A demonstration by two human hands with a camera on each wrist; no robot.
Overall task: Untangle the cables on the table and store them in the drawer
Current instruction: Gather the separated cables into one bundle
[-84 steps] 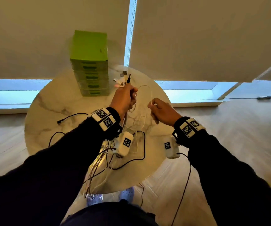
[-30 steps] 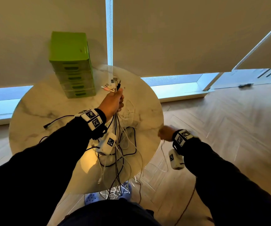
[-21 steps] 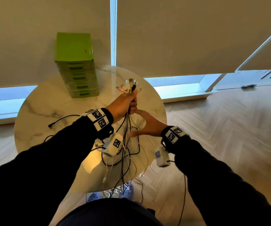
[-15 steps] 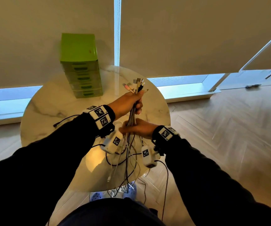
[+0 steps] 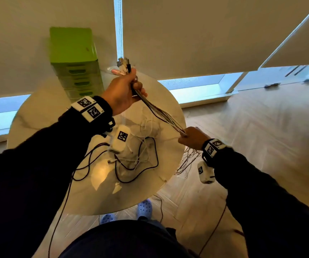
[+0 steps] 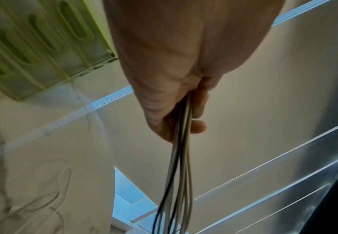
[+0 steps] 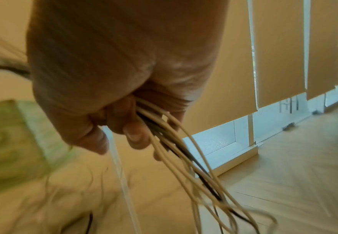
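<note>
My left hand [image 5: 125, 90] [image 6: 176, 101] grips a bundle of white and black cables [image 5: 161, 113] [image 6: 179, 174] just below their plugs [image 5: 121, 67], raised above the round marble table [image 5: 38, 112]. The bundle runs taut down to my right hand [image 5: 189, 139] [image 7: 122, 120], which grips the same cables [image 7: 176, 150] at the table's right edge. Their loose ends [image 5: 187, 162] hang below that hand. More black and white cables [image 5: 138, 157] lie tangled on the table. The green drawer unit [image 5: 75, 62] stands at the table's back with its drawers closed.
Beige roller blinds [image 5: 196, 34] hang behind the table above a low window sill [image 5: 196, 86]. Wooden floor [image 5: 252, 127] spreads to the right. My blue shoes [image 5: 144, 208] show under the table's near edge. Wrist camera leads trail off both arms.
My right hand came back to the bundle just below my left hand, gripped it, and slid down and right along it to the table's edge. My left hand rose slightly.
</note>
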